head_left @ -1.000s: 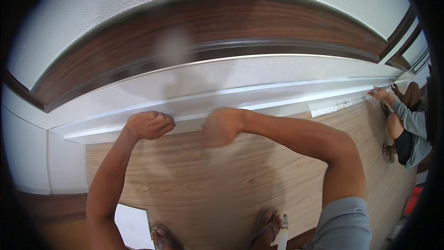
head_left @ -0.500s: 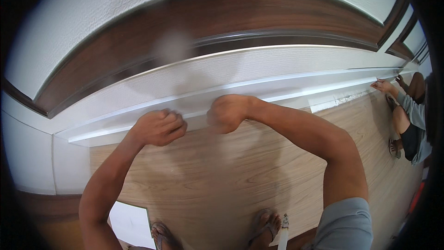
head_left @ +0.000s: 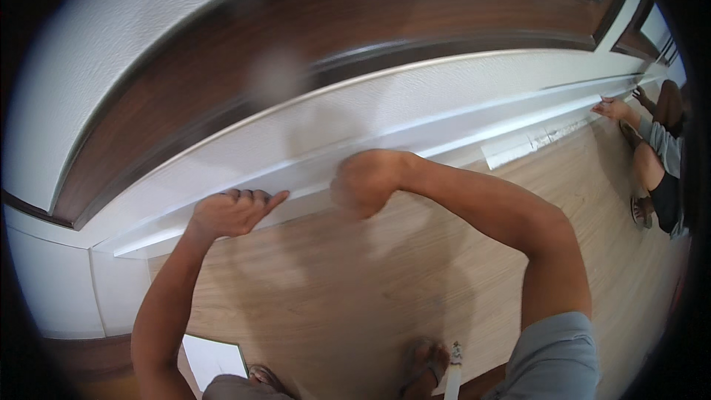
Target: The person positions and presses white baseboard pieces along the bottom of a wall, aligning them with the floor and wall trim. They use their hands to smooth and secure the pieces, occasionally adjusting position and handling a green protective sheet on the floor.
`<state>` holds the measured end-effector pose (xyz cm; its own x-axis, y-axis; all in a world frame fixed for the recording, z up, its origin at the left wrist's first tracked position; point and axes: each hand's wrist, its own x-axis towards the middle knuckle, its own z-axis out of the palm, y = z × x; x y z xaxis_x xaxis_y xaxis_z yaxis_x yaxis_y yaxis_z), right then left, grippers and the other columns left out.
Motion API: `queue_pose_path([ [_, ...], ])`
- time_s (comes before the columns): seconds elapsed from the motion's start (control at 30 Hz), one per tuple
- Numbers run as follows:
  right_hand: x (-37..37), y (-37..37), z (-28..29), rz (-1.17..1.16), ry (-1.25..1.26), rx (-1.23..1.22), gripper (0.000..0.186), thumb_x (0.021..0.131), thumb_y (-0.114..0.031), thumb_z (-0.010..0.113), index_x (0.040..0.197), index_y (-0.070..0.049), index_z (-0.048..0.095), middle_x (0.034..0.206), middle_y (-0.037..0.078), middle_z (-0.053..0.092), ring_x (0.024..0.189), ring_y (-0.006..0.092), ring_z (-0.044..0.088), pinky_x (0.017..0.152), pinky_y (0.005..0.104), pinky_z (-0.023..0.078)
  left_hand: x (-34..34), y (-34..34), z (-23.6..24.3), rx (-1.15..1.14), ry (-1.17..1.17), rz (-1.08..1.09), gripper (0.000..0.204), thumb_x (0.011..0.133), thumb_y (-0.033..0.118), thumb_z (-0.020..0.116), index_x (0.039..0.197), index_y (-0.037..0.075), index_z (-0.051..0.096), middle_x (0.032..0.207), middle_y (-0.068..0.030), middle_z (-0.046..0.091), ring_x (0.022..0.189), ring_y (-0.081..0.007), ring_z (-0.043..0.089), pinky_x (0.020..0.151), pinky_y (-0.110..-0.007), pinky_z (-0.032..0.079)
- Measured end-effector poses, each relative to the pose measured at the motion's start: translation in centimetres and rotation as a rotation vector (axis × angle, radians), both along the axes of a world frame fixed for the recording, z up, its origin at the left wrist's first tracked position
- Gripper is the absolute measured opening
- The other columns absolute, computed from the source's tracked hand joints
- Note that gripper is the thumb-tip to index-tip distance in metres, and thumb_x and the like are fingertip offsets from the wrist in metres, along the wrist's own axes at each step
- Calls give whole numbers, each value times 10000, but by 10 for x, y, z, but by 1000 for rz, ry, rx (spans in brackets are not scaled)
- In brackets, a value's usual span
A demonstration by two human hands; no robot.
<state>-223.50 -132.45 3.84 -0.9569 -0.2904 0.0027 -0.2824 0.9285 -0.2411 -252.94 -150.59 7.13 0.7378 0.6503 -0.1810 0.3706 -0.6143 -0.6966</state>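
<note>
Left hand (head_left: 233, 212) and right hand (head_left: 364, 181) – both on white baseboard (head_left: 459, 130)

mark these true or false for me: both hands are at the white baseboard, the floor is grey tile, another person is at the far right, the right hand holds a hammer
1. Both hands are at the white baseboard. True: the left hand and the right hand are against it.
2. The floor is grey tile. False: it is light wood-look planking.
3. Another person is at the far right. True: that person crouches by the same baseboard.
4. The right hand holds a hammer. False: it is a blurred fist, and no tool shows in it.
</note>
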Motion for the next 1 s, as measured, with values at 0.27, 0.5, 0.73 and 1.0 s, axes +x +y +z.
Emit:
queue_pose_path([
  [0.27,0,-8,1,33,363,27,379,953,-323,592,708,-45,671,651,146,646,639,322,661,683,442,553,57,36,41,-76,-31,-96,476,976,192,539,1444,119,590,1144,18,603,966,-136,554,789,-261,431],
  [0.5,-12,-32,-22,-107,888,10,230,812,-200,701,661,-106,554,691,60,657,652,265,679,610,417,551,60,42,34,45,30,-162,485,973,165,546,1451,126,619,1050,44,562,970,-138,487,810,-252,401],
  [0.73,86,-23,-36,-1146,1601,-127,205,993,-254,623,1060,-61,640,1202,164,605,1143,314,583,1036,467,448,59,40,25,177,32,-186,609,979,142,546,1585,165,495,1006,21,474,918,-155,431,728,-253,396],
  [1.0,122,69,-4,-1750,1953,-349,727,1097,-396,381,1575,124,207,1636,296,262,1547,406,226,1276,500,149,55,46,22,103,-20,-202,556,944,182,629,1499,153,607,975,0,529,845,-154,476,661,-271,409],
])
